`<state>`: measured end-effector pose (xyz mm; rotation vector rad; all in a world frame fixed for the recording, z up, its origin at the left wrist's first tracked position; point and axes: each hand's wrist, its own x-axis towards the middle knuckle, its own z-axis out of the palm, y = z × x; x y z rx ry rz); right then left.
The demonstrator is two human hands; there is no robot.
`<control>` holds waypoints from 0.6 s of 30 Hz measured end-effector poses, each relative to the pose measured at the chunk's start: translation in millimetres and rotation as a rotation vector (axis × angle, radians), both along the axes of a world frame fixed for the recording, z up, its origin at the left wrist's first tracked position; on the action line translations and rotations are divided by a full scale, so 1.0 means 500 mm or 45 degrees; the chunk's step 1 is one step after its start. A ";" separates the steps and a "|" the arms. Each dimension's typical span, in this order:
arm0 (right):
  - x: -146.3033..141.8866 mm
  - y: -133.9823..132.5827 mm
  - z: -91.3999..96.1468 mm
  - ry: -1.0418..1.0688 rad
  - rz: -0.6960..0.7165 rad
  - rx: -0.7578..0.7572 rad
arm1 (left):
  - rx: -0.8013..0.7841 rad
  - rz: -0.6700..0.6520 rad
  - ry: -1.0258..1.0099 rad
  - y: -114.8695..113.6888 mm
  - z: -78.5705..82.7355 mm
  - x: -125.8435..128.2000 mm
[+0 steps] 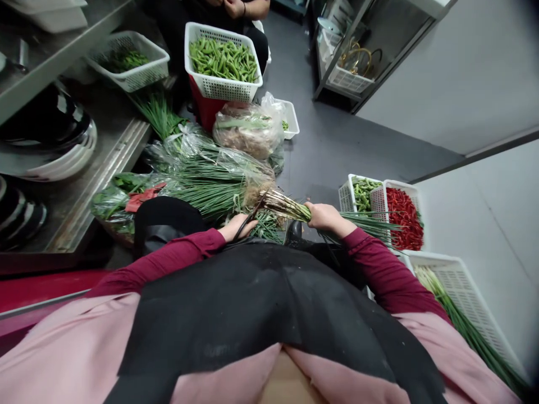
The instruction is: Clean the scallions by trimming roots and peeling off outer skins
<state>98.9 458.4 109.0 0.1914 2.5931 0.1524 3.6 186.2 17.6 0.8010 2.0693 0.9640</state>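
My right hand (326, 217) is closed round a bunch of green chives (290, 207), held level over my lap with the pale root ends pointing left. My left hand (236, 226) grips dark scissors (252, 216), whose blades reach up toward the root ends. A black apron covers my lap below both hands. In front of me a large pile of chives in clear plastic (210, 179) lies on the floor.
A white basket of green pods (223, 62) stands on a red stand, with another person seated behind it. Baskets of red chillies (402, 216) and green pods (362, 191) sit at right; a basket with trimmed chives (463, 303) is nearer. Steel shelves with plates stand at left.
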 end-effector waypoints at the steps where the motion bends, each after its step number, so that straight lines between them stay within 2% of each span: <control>1: 0.006 0.011 -0.006 -0.018 -0.036 0.012 | -0.019 -0.002 -0.056 -0.003 -0.009 0.003; 5: 0.020 0.062 -0.017 0.010 -0.175 -0.026 | -0.086 -0.076 -0.277 -0.010 -0.032 -0.009; 8: 0.022 0.080 -0.007 0.137 -0.232 -0.101 | -0.013 -0.206 -0.256 -0.006 -0.038 -0.020; 14: 0.021 0.027 0.008 0.325 -0.216 -0.017 | 0.017 -0.212 -0.034 0.016 -0.021 -0.033; 18: 0.014 -0.004 -0.006 0.341 -0.175 -0.107 | 0.035 -0.109 0.122 0.030 0.002 -0.047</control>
